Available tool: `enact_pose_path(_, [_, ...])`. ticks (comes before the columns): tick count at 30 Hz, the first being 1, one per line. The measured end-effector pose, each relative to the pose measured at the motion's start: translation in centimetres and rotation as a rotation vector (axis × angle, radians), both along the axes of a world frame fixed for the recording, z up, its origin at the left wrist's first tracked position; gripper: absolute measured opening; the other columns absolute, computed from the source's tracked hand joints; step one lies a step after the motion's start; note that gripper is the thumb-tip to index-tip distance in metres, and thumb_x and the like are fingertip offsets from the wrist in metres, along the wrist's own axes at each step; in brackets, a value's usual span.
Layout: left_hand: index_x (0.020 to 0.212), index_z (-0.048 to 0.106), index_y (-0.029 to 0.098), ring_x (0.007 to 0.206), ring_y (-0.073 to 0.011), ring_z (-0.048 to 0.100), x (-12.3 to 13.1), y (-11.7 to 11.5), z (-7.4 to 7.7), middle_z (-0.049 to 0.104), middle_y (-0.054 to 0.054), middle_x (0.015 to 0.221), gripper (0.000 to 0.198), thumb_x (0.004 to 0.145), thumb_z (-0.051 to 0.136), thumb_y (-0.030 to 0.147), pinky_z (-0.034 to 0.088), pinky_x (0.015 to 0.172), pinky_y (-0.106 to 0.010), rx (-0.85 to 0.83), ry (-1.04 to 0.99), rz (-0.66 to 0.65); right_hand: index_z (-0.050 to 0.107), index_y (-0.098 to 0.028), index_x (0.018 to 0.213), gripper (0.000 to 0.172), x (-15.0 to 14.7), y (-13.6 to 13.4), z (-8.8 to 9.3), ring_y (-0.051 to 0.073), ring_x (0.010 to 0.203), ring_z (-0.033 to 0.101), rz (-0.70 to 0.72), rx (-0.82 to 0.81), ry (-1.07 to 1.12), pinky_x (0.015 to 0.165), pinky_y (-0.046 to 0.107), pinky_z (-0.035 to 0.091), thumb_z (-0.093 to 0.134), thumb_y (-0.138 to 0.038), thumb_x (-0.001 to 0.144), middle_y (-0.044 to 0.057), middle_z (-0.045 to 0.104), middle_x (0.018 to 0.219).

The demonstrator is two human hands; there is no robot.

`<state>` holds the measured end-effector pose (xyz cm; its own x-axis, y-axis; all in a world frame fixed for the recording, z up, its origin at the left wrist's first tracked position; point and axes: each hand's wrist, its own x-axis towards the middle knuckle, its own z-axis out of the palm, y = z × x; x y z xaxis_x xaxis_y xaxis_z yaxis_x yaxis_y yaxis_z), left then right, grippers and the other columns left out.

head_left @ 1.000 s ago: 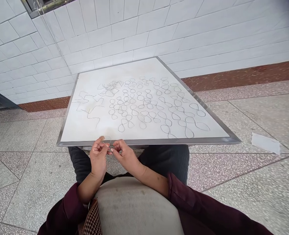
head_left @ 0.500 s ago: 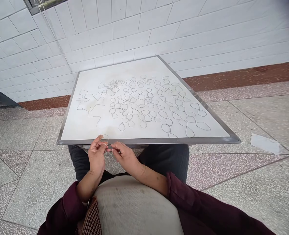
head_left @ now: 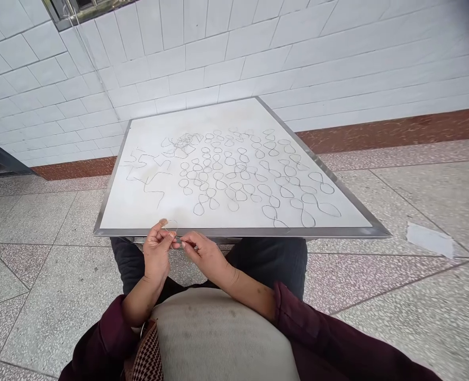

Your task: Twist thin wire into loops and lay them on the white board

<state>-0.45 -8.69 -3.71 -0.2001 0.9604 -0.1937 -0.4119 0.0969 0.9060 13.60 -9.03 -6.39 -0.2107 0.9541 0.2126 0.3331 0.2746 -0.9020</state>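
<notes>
My left hand (head_left: pixel 157 253) and my right hand (head_left: pixel 205 254) meet just below the near edge of a white board (head_left: pixel 139 209) with a metal frame. Both pinch a thin piece of wire (head_left: pixel 172 226) bent into a small loop that rises above my left thumb. On the board lie several figure-eight wire loops (head_left: pixel 250 174), a few zigzag wires (head_left: pixel 147 174) at the left, and a tangled bundle of wire (head_left: pixel 182 142) near the back.
The board rests over my lap, and I sit on a speckled terrazzo floor (head_left: pixel 397 296). A white tiled wall (head_left: pixel 258 47) with a red-brown skirting stands behind. A scrap of white paper (head_left: pixel 431 239) lies on the floor at the right.
My hands stay together on the wire with only small finger shifts. The view has tipped slightly, so the board sits a little lower in the picture.
</notes>
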Motion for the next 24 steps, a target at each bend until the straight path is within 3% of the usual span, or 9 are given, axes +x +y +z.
enact_pose_path(5, [0.115,0.061,0.017,0.061,-0.0105,0.060,-0.6,0.0,0.5,0.061,0.004,0.067,0.057,0.063,0.083,0.028,0.049,0.057,-0.023,-0.045,0.017,-0.033,0.064,-0.021,0.100,0.023,0.9,0.9,0.7,0.012,0.060,0.053,0.019,-0.264,0.208,0.052,0.024,0.051,0.056,-0.039,0.088,0.000,0.059,0.076])
enact_pose_path(12, [0.112,0.060,0.015,0.067,-0.0128,0.061,-1.6,1.6,0.0,0.065,0.000,0.073,0.056,0.064,0.081,0.033,0.050,0.056,-0.024,-0.063,0.115,-0.067,0.063,-0.020,0.091,0.025,1.0,0.8,0.5,0.013,0.061,0.055,-0.010,-0.333,0.243,0.050,0.022,0.046,0.055,-0.043,0.088,0.000,0.059,0.073])
enact_pose_path(16, [0.107,0.062,0.015,0.063,-0.0125,0.059,-2.3,5.1,0.2,0.064,0.000,0.069,0.051,0.062,0.082,0.029,0.049,0.054,-0.024,-0.046,0.195,-0.075,0.064,-0.021,0.089,0.021,2.3,0.6,-0.6,0.015,0.061,0.057,-0.038,-0.249,0.111,0.050,0.024,0.046,0.052,-0.039,0.089,0.000,0.061,0.072])
enact_pose_path(20, [0.104,0.063,0.014,0.064,-0.0130,0.059,-2.3,10.2,0.3,0.066,-0.002,0.071,0.042,0.067,0.079,0.022,0.050,0.057,-0.025,-0.043,0.292,-0.107,0.064,-0.022,0.080,0.020,3.9,0.0,-2.7,0.016,0.062,0.058,0.006,-0.104,-0.050,0.059,0.028,0.048,0.052,-0.036,0.089,0.000,0.062,0.068])
enact_pose_path(22, [0.107,0.062,0.014,0.070,-0.0138,0.061,-2.0,12.8,0.2,0.066,-0.004,0.077,0.037,0.074,0.076,0.020,0.053,0.063,-0.028,-0.053,0.357,-0.123,0.062,-0.021,0.079,0.021,4.6,-0.5,-4.3,0.016,0.059,0.057,0.035,-0.120,-0.054,0.057,0.028,0.048,0.051,-0.036,0.089,0.000,0.061,0.065])
enact_pose_path(24, [0.112,0.061,0.013,0.082,-0.0167,0.064,-1.7,15.3,0.0,0.067,-0.008,0.096,0.031,0.085,0.068,0.026,0.055,0.073,-0.034,-0.083,0.423,-0.155,0.062,-0.021,0.076,0.023,5.2,-1.0,-6.4,0.016,0.058,0.056,0.038,-0.156,-0.057,0.056,0.028,0.047,0.051,-0.037,0.089,0.000,0.061,0.064])
